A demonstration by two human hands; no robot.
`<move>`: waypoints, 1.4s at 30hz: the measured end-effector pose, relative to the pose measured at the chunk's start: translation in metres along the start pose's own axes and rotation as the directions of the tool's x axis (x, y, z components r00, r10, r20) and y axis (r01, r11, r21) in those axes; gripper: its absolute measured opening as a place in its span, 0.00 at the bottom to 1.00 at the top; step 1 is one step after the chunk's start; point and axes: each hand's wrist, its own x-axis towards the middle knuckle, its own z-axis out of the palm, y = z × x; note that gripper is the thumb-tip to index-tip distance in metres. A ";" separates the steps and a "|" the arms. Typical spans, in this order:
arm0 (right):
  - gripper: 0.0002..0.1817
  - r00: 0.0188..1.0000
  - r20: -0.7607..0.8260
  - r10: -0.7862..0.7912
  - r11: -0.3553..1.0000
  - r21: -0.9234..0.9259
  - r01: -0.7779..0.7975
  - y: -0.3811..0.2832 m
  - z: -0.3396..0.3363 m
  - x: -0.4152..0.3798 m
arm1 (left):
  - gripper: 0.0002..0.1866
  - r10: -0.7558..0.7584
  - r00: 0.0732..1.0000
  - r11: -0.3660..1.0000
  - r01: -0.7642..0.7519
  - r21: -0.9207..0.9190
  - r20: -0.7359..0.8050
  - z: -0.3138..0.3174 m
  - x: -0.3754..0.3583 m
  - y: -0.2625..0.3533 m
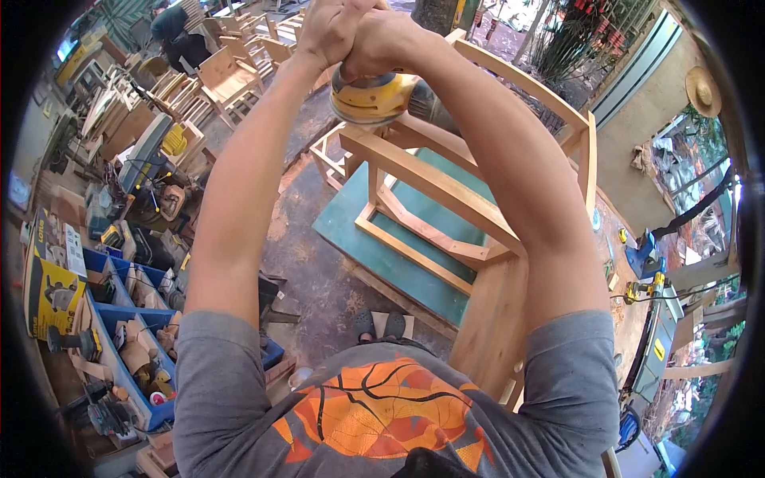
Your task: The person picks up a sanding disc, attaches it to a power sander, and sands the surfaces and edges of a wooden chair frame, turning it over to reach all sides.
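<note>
A yellow and black orbital sander (373, 99) is at the top of the head view, tilted against the upper rail of a wooden chair frame (434, 177). My right hand (388, 41) is wrapped over the top of the sander. Pressed close beside it and partly overlapping it is my left hand (333, 30), also closed. The top edge of the view cuts off some fingers, and the hands hide the sander's upper body. The chair frame lies on its side on a green-topped table (343, 209), with its broad wooden panel (496, 319) towards me.
To the left stand a blue divided toolbox (131, 323) full of parts and a yellow sander carton (54, 279). Wooden chairs (229, 78) crowd the back left, near another person (171, 36). On the right, a cordless drill (644, 288) lies on a bench.
</note>
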 end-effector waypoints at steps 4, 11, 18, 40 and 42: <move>0.26 0.997 -0.061 -0.043 0.999 0.000 0.043 0.007 0.005 -0.010 | 0.23 0.060 0.997 0.995 -0.056 0.087 -0.042 0.012 -0.005 0.008; 0.28 0.999 -0.009 -0.040 0.995 -0.087 0.039 0.022 0.005 -0.015 | 0.24 -0.009 1.000 0.996 0.007 -0.091 -0.020 0.033 0.002 0.005; 0.28 0.996 0.081 -0.020 0.999 -0.044 0.023 0.021 -0.001 0.001 | 0.27 0.037 0.999 0.997 -0.037 0.069 0.009 0.015 0.000 0.002; 0.27 0.991 0.025 -0.129 0.991 0.022 0.128 -0.020 0.003 0.011 | 0.29 -0.076 0.996 0.971 0.087 0.222 -0.055 -0.020 -0.019 0.014; 0.28 0.997 0.079 -0.018 1.000 0.019 0.016 -0.027 -0.003 0.009 | 0.28 -0.041 0.998 0.967 0.050 0.249 -0.043 -0.020 -0.016 0.006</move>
